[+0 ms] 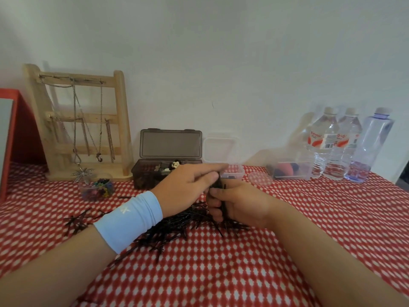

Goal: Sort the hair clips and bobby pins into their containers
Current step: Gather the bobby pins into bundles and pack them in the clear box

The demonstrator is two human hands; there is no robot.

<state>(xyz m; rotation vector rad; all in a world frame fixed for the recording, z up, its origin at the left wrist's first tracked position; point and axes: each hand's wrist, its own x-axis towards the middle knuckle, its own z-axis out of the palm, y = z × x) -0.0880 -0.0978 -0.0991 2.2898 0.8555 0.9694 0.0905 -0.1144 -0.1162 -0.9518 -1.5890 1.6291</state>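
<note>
The right hand point(240, 204) is curled round a bundle of black metal bobby pins point(223, 197), holding it upright; the left hand point(188, 185) pinches the top end of the same bundle between thumb and bent fingers; a light blue fabric wristband point(130, 220) sits on the left wrist. Directly beneath both hands lies a loose heap of black bobby pins point(177, 227) on the red cloth with white diamond pattern point(221, 273); a smaller cluster of black pins point(77, 220) lies apart to the left. Just behind the hands stands a small clear plastic box point(234, 173), lid raised; beside it, to the left, a smoky dark plastic box point(170, 144), lid raised, holds assorted hair clips. A round clear tub of small coloured clips point(97, 189) sits further left, before a wooden jewellery stand point(119, 120) hung with chains. To the right stand a clear rectangular container point(290, 169) and three clear water bottles point(352, 149).
</note>
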